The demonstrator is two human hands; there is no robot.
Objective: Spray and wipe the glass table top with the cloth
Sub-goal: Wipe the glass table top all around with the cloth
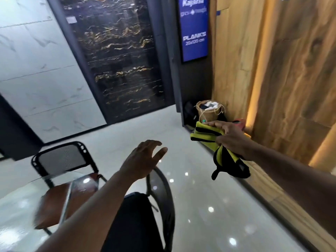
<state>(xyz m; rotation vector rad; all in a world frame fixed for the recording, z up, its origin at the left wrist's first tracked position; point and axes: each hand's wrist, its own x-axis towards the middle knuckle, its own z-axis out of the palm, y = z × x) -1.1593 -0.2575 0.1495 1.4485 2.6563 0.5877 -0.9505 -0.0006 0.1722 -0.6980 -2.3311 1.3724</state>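
Gripping the yellow-and-black cloth (221, 155) bunched in its curled fingers, the right hand (230, 136) hangs at three o'clock from the view's centre. It is out over the floor and well apart from the glass table top (23, 206), whose edge shows down at eight o'clock. The left hand (143, 160) hovers near the middle, fingers spread and holding nothing, above the back of a black chair (161, 195). A second chair (61, 160) stands at nine o'clock by the edge of the glass. No spray bottle can be made out for certain. To do this step well, I judge the person should turn toward eight o'clock, gather the cloth's loose hanging tail into a flat pad, and bring it over the glass before wiping.
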